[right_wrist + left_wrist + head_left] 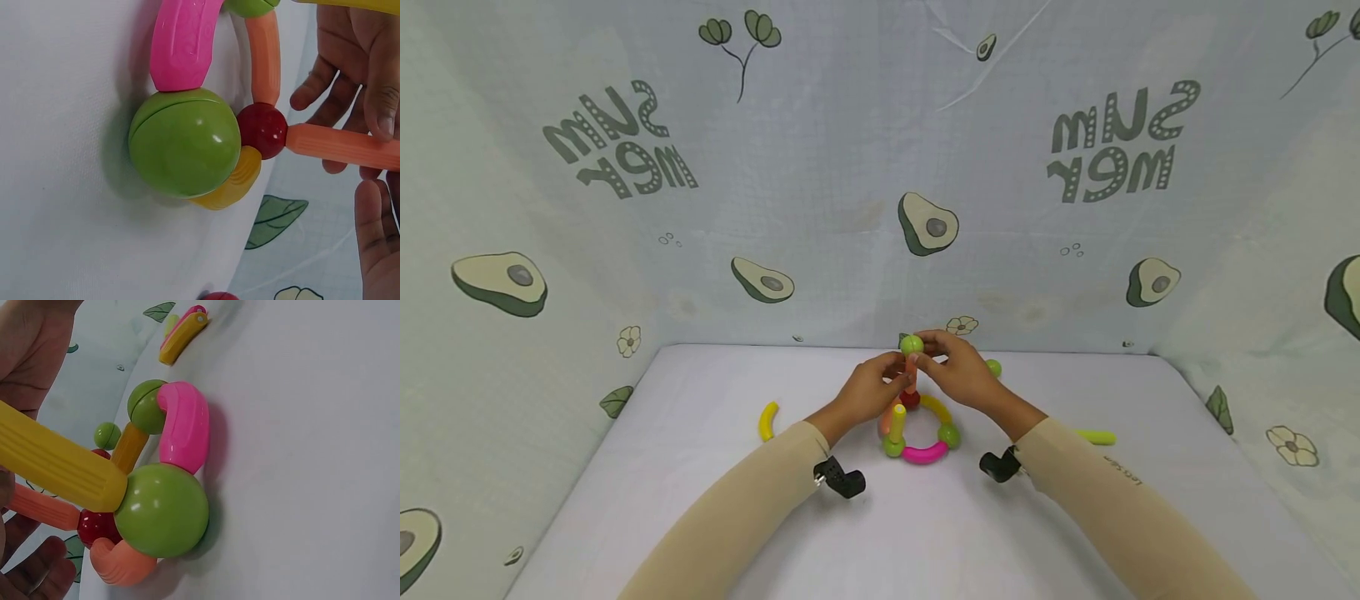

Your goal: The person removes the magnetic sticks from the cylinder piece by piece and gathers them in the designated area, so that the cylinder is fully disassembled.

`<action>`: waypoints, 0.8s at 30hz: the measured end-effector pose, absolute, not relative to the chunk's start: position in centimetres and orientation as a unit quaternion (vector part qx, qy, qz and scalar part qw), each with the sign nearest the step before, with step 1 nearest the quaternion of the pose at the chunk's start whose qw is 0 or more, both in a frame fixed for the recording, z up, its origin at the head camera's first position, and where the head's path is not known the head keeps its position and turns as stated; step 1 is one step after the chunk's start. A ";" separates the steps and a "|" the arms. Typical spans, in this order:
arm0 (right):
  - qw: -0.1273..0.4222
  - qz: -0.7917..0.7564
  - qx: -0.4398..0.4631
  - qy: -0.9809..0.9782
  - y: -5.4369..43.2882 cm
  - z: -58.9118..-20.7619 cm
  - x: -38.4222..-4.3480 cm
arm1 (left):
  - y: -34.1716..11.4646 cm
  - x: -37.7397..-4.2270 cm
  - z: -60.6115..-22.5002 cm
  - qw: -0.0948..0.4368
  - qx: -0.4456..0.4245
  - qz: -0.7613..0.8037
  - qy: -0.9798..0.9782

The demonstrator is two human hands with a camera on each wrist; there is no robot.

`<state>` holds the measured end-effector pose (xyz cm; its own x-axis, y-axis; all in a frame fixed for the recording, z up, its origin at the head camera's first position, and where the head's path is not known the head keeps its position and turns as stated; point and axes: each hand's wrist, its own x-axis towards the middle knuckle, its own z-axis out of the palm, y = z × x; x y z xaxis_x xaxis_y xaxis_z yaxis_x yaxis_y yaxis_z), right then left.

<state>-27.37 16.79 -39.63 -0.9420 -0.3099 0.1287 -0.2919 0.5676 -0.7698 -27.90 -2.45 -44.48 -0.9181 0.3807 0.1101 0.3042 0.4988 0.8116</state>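
Avocado prints (pixel 917 221) all across my feed!
I'm watching a pale cloth backdrop (pixel 850 108) behind a white table (pixel 910 542), mirrored "Summer" lettering (pixel 1126 133) left and right, a flower print (pixel 1292 447) low at right, a leaf print (pixel 617 402) at left.

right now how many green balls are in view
4: one green ball atop the orange rod; two in the ring, left and right; one partly behind the right hand. Others may be hidden.
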 end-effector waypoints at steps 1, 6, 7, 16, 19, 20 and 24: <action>0.012 -0.435 -0.169 0.885 16.8 -39.6 -27.3 | -2.4 -27.9 -44.4 0.042 0.198 0.461 0.864; 0.018 -0.450 -0.164 0.878 16.7 -39.7 -27.3 | -2.3 -27.9 -44.2 0.044 0.204 0.461 0.863; 0.019 -0.453 -0.162 0.876 16.7 -39.7 -27.2 | -2.2 -27.9 -44.1 0.044 0.205 0.461 0.862; 0.021 -0.459 -0.155 0.874 16.7 -39.7 -27.0 | -2.1 -27.9 -44.0 0.042 0.211 0.463 0.860; 0.026 -0.464 -0.154 0.872 16.7 -39.7 -27.0 | -2.0 -27.9 -44.0 0.042 0.211 0.457 0.863; 0.027 -0.465 -0.153 0.872 16.7 -39.7 -27.0 | -2.0 -27.9 -43.9 0.043 0.211 0.455 0.864; 0.035 -0.469 -0.153 0.869 17.0 -39.7 -27.2 | -1.9 -27.9 -43.8 0.044 0.210 0.447 0.868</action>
<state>-27.16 17.01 -39.72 -0.9510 -0.2978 0.0833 -0.2329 0.5128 -0.8263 -27.86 -1.95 -43.84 -0.9080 0.4040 0.1113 0.3251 0.5116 0.7954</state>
